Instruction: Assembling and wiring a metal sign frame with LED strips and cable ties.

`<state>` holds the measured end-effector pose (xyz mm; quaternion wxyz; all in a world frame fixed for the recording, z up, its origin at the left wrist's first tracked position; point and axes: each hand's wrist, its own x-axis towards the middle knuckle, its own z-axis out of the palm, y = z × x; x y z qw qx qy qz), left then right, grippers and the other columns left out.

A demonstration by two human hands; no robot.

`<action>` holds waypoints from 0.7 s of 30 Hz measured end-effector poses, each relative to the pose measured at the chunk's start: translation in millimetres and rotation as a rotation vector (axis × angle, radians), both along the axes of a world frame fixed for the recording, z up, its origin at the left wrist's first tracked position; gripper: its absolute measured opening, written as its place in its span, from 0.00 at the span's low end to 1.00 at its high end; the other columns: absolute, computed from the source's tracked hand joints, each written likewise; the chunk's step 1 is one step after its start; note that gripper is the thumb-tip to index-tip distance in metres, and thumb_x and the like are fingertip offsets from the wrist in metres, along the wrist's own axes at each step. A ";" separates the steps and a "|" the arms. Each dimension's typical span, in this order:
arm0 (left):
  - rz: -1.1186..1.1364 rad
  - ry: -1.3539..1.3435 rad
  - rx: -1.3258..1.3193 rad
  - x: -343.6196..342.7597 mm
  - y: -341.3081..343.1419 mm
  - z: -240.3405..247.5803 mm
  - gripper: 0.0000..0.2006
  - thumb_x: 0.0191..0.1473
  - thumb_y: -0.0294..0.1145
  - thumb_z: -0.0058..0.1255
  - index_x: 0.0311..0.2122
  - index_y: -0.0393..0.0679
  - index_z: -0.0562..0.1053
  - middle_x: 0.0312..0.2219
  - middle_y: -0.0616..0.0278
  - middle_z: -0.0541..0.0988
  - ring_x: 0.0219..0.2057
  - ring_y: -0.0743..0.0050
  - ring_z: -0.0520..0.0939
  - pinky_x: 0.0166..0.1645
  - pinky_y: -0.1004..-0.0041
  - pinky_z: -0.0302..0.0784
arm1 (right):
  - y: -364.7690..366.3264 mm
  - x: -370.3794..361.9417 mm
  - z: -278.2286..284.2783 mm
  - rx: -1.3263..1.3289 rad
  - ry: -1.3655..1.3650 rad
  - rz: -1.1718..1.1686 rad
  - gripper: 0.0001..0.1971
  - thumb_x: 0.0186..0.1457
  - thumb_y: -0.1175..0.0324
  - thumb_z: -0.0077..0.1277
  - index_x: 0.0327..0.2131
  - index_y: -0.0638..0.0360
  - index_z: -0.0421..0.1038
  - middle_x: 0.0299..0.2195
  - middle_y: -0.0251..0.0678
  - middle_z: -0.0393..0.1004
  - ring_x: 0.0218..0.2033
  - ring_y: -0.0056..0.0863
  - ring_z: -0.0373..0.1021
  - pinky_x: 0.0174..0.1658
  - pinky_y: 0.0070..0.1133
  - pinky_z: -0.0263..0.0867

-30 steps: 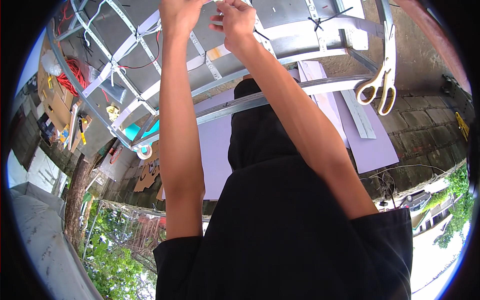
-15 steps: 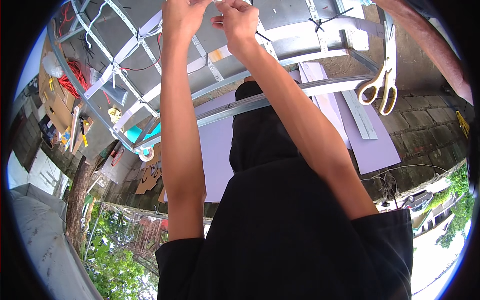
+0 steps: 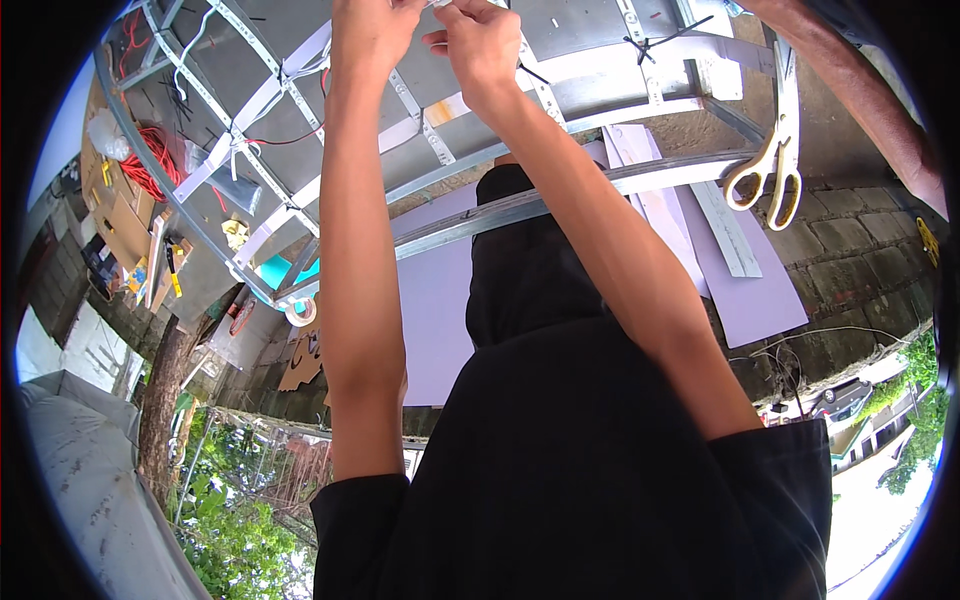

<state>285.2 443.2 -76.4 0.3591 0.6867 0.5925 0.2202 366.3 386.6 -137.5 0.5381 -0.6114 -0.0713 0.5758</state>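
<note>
Both my arms reach up over a metal frame to the top edge of the view, where the picture cuts off some fingers. My left hand [image 3: 376, 32] is closed, its fingertips meeting those of the other hand. My right hand [image 3: 482, 48] pinches with thumb and index finger, the other fingers curled. A small whitish bit shows between the fingertips, too little to name. Around the hands, white strips with small light modules [image 3: 436, 140] cross the metal frame [image 3: 480, 212]. A black cable tie [image 3: 642, 48] with loose tails is fixed on a strip to the right.
Scissors with cream handles [image 3: 765, 165] hang at the frame's right side. Another person's arm [image 3: 860, 90] reaches in at upper right. On the left are a coil of red wire [image 3: 150, 165], a tape roll [image 3: 299, 311] and cardboard [image 3: 120, 215]. Pale lilac sheets [image 3: 435, 330] lie below the frame.
The view has shifted slightly, so the frame and scissors sit a little further right. My hands keep nearly the same pose, fingertips together.
</note>
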 end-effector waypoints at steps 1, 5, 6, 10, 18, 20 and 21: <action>-0.005 0.018 -0.013 -0.9 0.9 0.3 0.08 0.51 0.18 0.56 0.37 0.37 0.73 0.26 0.56 0.82 0.28 0.71 0.83 0.34 0.73 0.75 | -0.4 0.2 -1.3 0.012 -0.019 0.026 0.12 0.57 0.72 0.52 0.39 0.75 0.75 0.25 0.42 0.78 0.22 0.26 0.75 0.25 0.21 0.71; -0.016 0.081 -0.025 -4.1 5.1 -1.6 0.07 0.50 0.20 0.57 0.36 0.36 0.73 0.25 0.56 0.82 0.27 0.72 0.83 0.33 0.72 0.75 | -4.1 1.0 -13.2 0.105 0.033 0.038 0.12 0.59 0.74 0.50 0.41 0.77 0.73 0.26 0.42 0.78 0.22 0.27 0.75 0.26 0.21 0.72; -0.028 0.059 0.006 -4.3 5.0 -2.6 0.07 0.50 0.20 0.57 0.36 0.36 0.73 0.25 0.56 0.82 0.27 0.72 0.83 0.33 0.72 0.75 | -4.7 0.1 -16.9 0.105 0.032 0.033 0.12 0.59 0.74 0.50 0.41 0.77 0.73 0.26 0.42 0.78 0.22 0.27 0.75 0.26 0.21 0.72; -0.025 0.055 -0.017 -8.4 4.6 -2.4 0.07 0.50 0.20 0.56 0.36 0.36 0.74 0.24 0.56 0.82 0.27 0.72 0.82 0.32 0.72 0.75 | -5.4 -4.7 -22.1 0.205 0.075 -0.039 0.11 0.61 0.74 0.51 0.42 0.76 0.73 0.26 0.39 0.77 0.22 0.25 0.74 0.26 0.21 0.73; -0.048 -0.005 -0.061 -6.8 5.7 0.5 0.06 0.52 0.19 0.55 0.37 0.36 0.73 0.24 0.61 0.81 0.26 0.77 0.80 0.31 0.74 0.74 | 1.0 -2.0 -37.5 0.280 0.101 -0.014 0.07 0.60 0.76 0.53 0.37 0.74 0.75 0.24 0.36 0.76 0.22 0.22 0.73 0.26 0.20 0.73; -0.044 -0.024 -0.062 -9.1 4.4 2.6 0.06 0.53 0.19 0.55 0.37 0.37 0.73 0.24 0.62 0.80 0.26 0.78 0.79 0.30 0.75 0.74 | 0.9 -3.5 -31.3 0.248 0.063 -0.015 0.07 0.59 0.75 0.56 0.34 0.73 0.75 0.24 0.35 0.75 0.22 0.21 0.72 0.26 0.19 0.71; -0.029 -0.038 -0.116 -8.9 4.3 4.1 0.07 0.54 0.19 0.54 0.38 0.37 0.73 0.25 0.63 0.80 0.26 0.79 0.78 0.29 0.76 0.74 | 1.1 -2.9 -30.3 0.248 0.063 -0.016 0.07 0.59 0.75 0.56 0.34 0.73 0.75 0.24 0.35 0.75 0.22 0.21 0.72 0.26 0.19 0.71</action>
